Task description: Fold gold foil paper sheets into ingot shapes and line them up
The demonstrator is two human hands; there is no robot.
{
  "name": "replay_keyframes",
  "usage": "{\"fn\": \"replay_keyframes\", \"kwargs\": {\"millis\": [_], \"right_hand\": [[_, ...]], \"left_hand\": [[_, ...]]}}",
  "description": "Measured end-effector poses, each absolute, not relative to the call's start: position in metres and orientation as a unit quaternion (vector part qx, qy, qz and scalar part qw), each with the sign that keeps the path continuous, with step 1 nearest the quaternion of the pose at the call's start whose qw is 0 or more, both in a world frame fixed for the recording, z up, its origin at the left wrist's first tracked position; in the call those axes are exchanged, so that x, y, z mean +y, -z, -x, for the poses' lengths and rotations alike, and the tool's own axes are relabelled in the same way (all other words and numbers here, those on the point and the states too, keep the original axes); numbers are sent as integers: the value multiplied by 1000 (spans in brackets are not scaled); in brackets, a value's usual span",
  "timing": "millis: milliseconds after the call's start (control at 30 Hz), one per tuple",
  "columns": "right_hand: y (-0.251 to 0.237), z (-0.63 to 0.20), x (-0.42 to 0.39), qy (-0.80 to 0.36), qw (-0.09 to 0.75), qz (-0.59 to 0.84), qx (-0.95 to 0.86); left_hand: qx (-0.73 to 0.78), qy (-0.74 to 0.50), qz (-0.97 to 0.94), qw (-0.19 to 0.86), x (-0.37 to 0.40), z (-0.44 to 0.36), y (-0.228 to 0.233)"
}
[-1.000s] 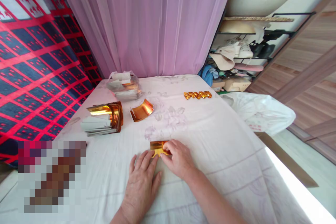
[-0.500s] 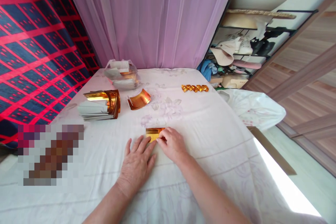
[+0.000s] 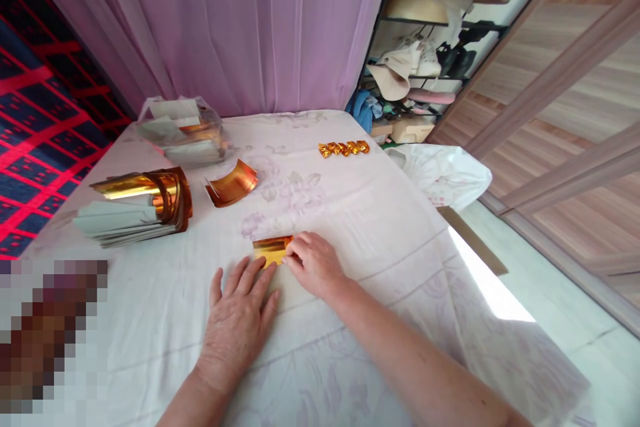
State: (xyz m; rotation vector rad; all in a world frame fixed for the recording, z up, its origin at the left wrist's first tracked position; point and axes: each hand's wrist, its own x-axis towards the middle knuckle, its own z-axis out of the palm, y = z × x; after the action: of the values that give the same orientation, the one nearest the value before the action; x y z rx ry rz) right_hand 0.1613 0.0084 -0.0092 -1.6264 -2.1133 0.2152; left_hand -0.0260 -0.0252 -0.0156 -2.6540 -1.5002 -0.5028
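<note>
A small sheet of shiny gold foil paper [image 3: 270,251] lies on the cloth-covered table before me. My left hand [image 3: 237,313] rests flat with fingers spread, its fingertips on the sheet's near edge. At the sheet's right end, my right hand [image 3: 315,263] is closed in a pinch on the paper, hiding that end. Beyond it, to the left, sit a few curved gold sheets [image 3: 233,185] and a thick banded-looking stack of gold-and-white sheets [image 3: 173,200]. A row of folded gold pieces [image 3: 345,148] stands at the far right of the table.
A clear plastic bag [image 3: 183,130] with more sheets stands at the table's far left. Behind hangs a purple curtain [image 3: 240,27]. A shelf with hats and shoes [image 3: 420,67] and a white plastic bag [image 3: 445,177] are off the right side. A pixelated patch covers the lower left.
My view has turned to the right, so the table's contents appear farther left. Both hands keep nearly the same hold on the gold sheet.
</note>
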Motion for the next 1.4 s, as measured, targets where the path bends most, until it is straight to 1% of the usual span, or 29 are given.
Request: {"fn": "replay_keyframes", "kwargs": {"millis": [267, 467, 700, 800, 900, 1000, 1100, 1233, 1400], "right_hand": [[13, -171, 11, -135, 289, 564, -762], [18, -179, 14, -158, 294, 543, -770], [22, -187, 18, -193, 304, 527, -770], [20, -183, 16, -175, 298, 534, -771], [17, -173, 12, -124, 278, 568, -765], [16, -163, 8, -65, 247, 599, -759], [15, -158, 6, -46, 234, 611, -755], [15, -161, 8, -83, 248, 602, -754], [16, -175, 16, -175, 272, 577, -750]], "left_hand": [[-489, 160, 857, 23, -26, 26, 15], [-495, 164, 853, 27, -27, 29, 13], [-531, 174, 829, 4, -31, 30, 3], [-531, 187, 827, 5, -32, 28, 3], [-527, 191, 828, 5, -32, 26, 4], [-528, 180, 830, 1, -33, 23, 5], [-529, 158, 834, -4, -32, 21, 4], [-530, 144, 836, -8, -32, 21, 4], [-529, 154, 835, -10, -32, 23, 3]]}}
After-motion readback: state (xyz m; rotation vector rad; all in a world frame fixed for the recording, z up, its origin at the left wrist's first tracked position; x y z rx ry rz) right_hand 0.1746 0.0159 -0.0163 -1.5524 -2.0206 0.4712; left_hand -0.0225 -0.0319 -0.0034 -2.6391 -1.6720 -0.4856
